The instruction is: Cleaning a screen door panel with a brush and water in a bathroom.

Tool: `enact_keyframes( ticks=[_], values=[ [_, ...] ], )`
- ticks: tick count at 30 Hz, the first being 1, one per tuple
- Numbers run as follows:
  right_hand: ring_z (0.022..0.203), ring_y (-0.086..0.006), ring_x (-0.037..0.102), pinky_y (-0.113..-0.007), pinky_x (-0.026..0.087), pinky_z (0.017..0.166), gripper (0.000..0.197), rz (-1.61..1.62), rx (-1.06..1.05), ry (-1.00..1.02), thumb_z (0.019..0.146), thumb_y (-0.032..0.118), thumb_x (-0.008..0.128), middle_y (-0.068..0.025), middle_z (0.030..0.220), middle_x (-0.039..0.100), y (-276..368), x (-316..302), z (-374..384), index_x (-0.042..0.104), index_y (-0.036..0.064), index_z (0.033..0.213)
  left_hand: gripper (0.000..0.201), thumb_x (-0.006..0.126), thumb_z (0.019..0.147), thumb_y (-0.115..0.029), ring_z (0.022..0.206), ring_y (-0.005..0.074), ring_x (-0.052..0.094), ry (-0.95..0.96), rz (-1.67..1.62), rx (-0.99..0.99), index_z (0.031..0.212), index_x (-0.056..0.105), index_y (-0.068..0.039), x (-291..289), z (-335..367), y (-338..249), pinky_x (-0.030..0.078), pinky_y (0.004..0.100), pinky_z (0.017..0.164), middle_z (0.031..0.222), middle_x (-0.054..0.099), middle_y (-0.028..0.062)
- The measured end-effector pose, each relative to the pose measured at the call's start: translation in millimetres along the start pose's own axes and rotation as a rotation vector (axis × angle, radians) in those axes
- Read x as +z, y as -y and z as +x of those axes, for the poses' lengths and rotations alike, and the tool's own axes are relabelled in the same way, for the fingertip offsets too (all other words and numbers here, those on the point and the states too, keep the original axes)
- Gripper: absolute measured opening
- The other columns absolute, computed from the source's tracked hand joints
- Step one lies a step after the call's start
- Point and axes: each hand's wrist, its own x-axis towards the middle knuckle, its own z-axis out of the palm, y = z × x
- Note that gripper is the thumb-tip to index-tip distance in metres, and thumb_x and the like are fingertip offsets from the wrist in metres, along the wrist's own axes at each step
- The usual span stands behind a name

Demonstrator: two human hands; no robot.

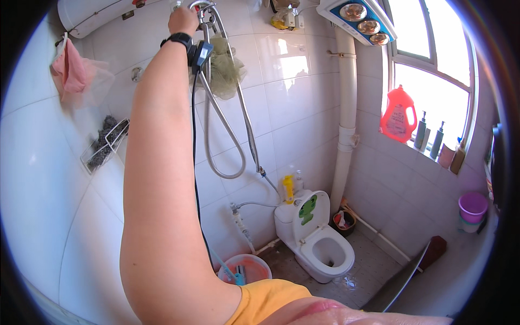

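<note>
L hand (183, 21) up nr top of the wall (281, 105), right by the chrome fitting (203, 6); fingers look curled, back of hand to view, so can't tell if gripping; R hand not in view. Black wristband (180, 39) w/ a boxy module (200, 57); thin black cable (196, 168) runs down along the bare arm (162, 179).

Fitting sits high on the glossy tiled wall; ribbed metal hose (228, 176) hangs below it in a long U-loop; frilly green mesh puff (230, 70) hangs btwn hose strands.

At left, soft pink cloth (73, 67); wire rack (111, 138) w/ dark crinkly stuff; at right, translucent red plastic jug (400, 116) at sill's (425, 151) left end, slim pump bottles (421, 130) alongside; below, smooth white ceramic toilet (316, 268), lid up; round pink basin (265, 264) on floor (346, 295), left of it.
</note>
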Motion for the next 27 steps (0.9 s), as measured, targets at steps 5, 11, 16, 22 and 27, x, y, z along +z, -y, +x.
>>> enact_keyframes(
  ticks=[5, 11, 16, 22, 27],
  values=[
    [0.084, -0.0373, 0.054, -0.044, 0.046, 0.068, 0.017, 0.032, 0.063, -0.117, 0.079, 0.002, 0.047, -0.0174, 0.093, 0.051, 4, 31, 16, 0.051, 0.0093, 0.094, 0.030, 0.054, 0.081, -0.029, 0.067, 0.0370, 0.058, -0.244, -0.411, 0.275, 0.074, 0.056, 0.001, 3, -19, -58, 0.044, 0.0439, 0.059, 0.066, 0.057, 0.0215],
    [0.079, -0.0384, 0.054, -0.048, 0.044, 0.064, 0.012, 0.200, 0.011, -0.036, 0.080, 0.008, 0.047, -0.0180, 0.091, 0.054, 78, -56, 31, 0.054, 0.0103, 0.089, 0.030, 0.055, 0.085, -0.030, 0.069, 0.0124, 0.057, 0.630, -1.245, -0.164, 0.098, 0.061, -0.004, 18, -184, -92, 0.046, 0.0251, 0.063, 0.084, 0.062, 0.0033],
    [0.078, -0.0412, 0.054, -0.048, 0.046, 0.066, 0.012, 0.191, 0.059, -0.040, 0.077, 0.006, 0.049, -0.0210, 0.096, 0.052, 74, -67, 18, 0.052, 0.0089, 0.088, 0.022, 0.052, 0.089, -0.027, 0.052, 0.0037, 0.036, 1.167, -1.311, -0.110, 0.081, 0.051, -0.007, -15, -369, -155, 0.030, 0.0183, 0.048, 0.060, 0.041, -0.0045],
    [0.083, -0.0391, 0.055, -0.047, 0.046, 0.070, 0.013, 0.157, 0.160, -0.077, 0.077, 0.004, 0.050, -0.0185, 0.098, 0.052, 4, -88, 2, 0.054, 0.0092, 0.088, 0.018, 0.054, 0.087, -0.022, 0.056, 0.0031, 0.039, 1.599, -1.343, -0.083, 0.083, 0.051, -0.004, -50, -547, -200, 0.032, 0.0185, 0.049, 0.064, 0.044, -0.0036],
    [0.085, -0.0388, 0.055, -0.045, 0.046, 0.072, 0.012, 0.061, 0.237, -0.128, 0.077, 0.005, 0.049, -0.0171, 0.100, 0.052, -70, -102, -10, 0.054, 0.0089, 0.087, 0.019, 0.057, 0.083, -0.018, 0.057, 0.0120, 0.043, 1.517, -1.200, 0.125, 0.083, 0.050, 0.000, -84, -651, -224, 0.038, 0.0273, 0.053, 0.062, 0.047, 0.0046]
  ],
)
